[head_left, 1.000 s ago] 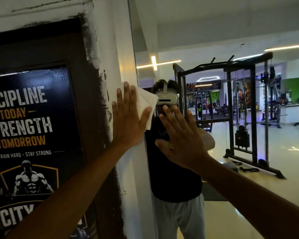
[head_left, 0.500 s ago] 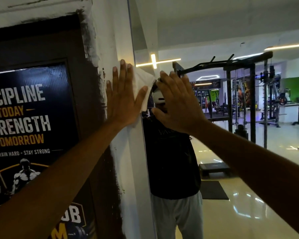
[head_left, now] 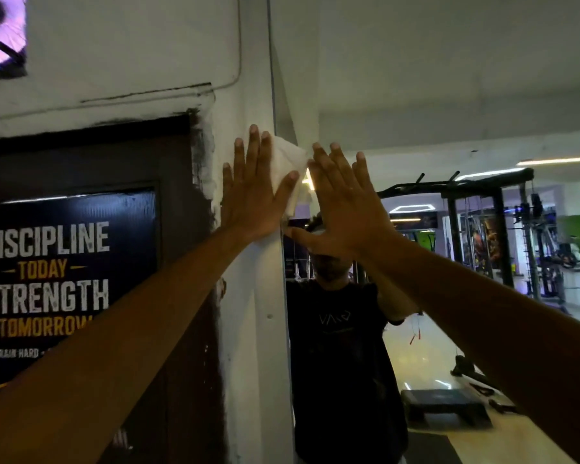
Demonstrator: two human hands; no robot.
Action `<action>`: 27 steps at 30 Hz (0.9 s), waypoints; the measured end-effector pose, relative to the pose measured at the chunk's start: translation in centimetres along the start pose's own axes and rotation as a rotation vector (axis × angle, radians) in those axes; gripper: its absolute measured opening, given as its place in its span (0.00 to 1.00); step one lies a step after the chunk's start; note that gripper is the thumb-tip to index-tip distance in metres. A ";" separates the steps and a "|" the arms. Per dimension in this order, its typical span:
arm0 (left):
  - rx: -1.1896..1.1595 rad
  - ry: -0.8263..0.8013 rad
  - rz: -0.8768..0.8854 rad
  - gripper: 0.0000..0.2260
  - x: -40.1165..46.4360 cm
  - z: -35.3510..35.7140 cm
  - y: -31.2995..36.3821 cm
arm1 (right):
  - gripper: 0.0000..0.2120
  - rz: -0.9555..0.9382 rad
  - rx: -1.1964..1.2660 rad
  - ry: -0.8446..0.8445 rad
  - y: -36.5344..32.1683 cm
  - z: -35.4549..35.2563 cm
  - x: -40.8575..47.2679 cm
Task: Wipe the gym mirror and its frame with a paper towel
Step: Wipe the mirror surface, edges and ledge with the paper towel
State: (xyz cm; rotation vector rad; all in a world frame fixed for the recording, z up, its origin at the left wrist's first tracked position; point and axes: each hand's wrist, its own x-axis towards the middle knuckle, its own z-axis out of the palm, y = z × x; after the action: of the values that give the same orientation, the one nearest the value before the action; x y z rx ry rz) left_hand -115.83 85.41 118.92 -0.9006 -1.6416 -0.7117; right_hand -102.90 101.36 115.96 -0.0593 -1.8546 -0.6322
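One white, crumpled paper towel (head_left: 283, 169) is pressed by the left hand (head_left: 253, 192) against the pale painted frame strip (head_left: 265, 296) at the left edge of the large wall mirror (head_left: 449, 112), high up and near the top of the reach. The fingers (head_left: 253, 145) of this hand are straight and spread wide over the towel, so the towel is held only by flat pressure, not by a pinch. The right hand (head_left: 344, 209) lies open on the glass just beside it, fingers also straight. I think the main risk is that the towel slips out from under the palm, because its free right half hangs past the hand over the glass. The bare right palm may also leave new marks on the mirror. The rough black paint edge (head_left: 203, 155) beside the frame could tear the paper or dirty it. On the dark poster (head_left: 67, 269) to the left I can read "DISCIPLINE TODAY STRENGTH TOMORROW" and below it "TRAIN HARD". The reflected black shirt (head_left: 335, 363) carries a faint mark that I cannot read.
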 end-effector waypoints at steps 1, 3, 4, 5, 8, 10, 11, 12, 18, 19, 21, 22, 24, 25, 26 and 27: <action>0.014 -0.003 0.008 0.40 1.5 -0.5 -0.3 | 0.61 0.015 -0.003 0.004 0.1 0.0 0.4; 0.006 0.003 -0.002 0.39 2.9 -0.8 -0.2 | 0.61 0.032 -0.014 0.006 0.6 0.1 1.0; -0.004 0.016 -0.017 0.39 2.5 -0.5 0.2 | 0.61 0.034 -0.017 0.000 0.8 0.3 1.3; -0.010 0.026 -0.030 0.39 1.5 -0.1 0.6 | 0.61 0.035 -0.016 -0.008 0.9 0.4 1.3; 0.027 0.045 -0.009 0.39 -2.1 1.4 0.9 | 0.62 0.022 -0.006 -0.022 1.2 1.1 0.9; 0.060 0.041 0.027 0.39 -1.6 1.3 0.1 | 0.61 0.015 0.000 -0.014 1.5 1.6 0.6; 0.068 0.042 0.047 0.38 -0.1 1.0 -0.4 | 0.61 0.014 0.000 -0.015 1.6 1.7 0.5; 0.070 0.044 0.059 0.38 1.8 0.5 -0.7 | 0.61 0.017 -0.001 -0.019 1.6 1.8 0.6; 0.014 0.046 -0.006 0.36 4.7 -0.6 0.6 | 0.59 0.021 -0.002 -0.026 1.6 1.7 0.4; 0.046 0.060 0.018 0.36 3.1 -0.1 0.6 | 0.59 0.014 -0.001 -0.020 1.6 1.7 0.3; 0.105 0.056 0.107 0.35 0.5 0.4 0.2 | 0.59 0.005 0.021 -0.011 1.6 1.7 0.4; 0.133 0.046 0.148 0.34 0.4 0.2 -0.2 | 0.59 0.007 0.032 -0.008 1.6 1.7 0.5; 0.154 0.050 0.196 0.34 2.5 -0.4 -0.9 | 0.60 0.015 0.027 -0.021 1.7 1.7 0.5; 0.147 0.056 0.193 0.34 4.2 -0.8 -1.2 | 0.59 0.016 0.021 -0.029 1.7 1.7 0.5; 0.127 0.054 0.165 0.35 5.8 -1.3 -1.3 | 0.59 0.017 0.016 -0.029 1.7 1.8 0.5; 0.097 0.051 0.122 0.35 7.0 -1.6 -1.1 | 0.59 0.022 0.016 -0.026 1.8 1.8 0.5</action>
State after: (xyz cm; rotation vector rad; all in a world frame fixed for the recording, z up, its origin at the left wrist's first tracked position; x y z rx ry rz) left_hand -116.79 84.89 126.08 -0.8976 -1.5491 -0.5618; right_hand -104.00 103.53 116.64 -0.0780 -1.8815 -0.6040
